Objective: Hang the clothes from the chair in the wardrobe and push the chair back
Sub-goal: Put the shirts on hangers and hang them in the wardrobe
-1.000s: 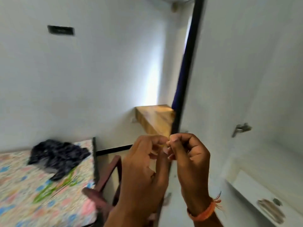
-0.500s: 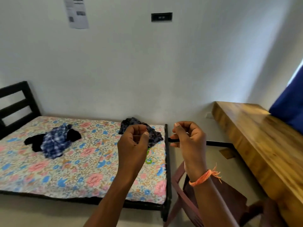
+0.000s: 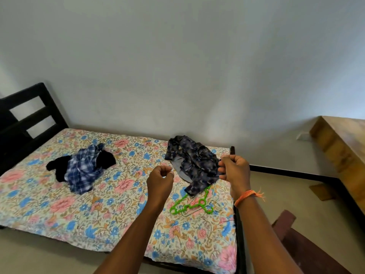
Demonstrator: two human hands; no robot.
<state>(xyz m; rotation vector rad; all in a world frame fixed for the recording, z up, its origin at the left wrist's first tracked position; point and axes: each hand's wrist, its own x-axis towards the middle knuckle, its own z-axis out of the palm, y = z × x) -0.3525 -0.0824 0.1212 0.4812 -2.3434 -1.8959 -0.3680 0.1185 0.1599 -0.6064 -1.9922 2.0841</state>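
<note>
Fingers of both hands curled, contents (if any) unclear; chair (image 3: 302, 242) cut off at frame edge.

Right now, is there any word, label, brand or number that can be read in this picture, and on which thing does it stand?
None: no readable text appears in the head view.
The dark patterned shirt, the checked shirt, the floral bedsheet and the green hanger show patterns only, no letters.
</note>
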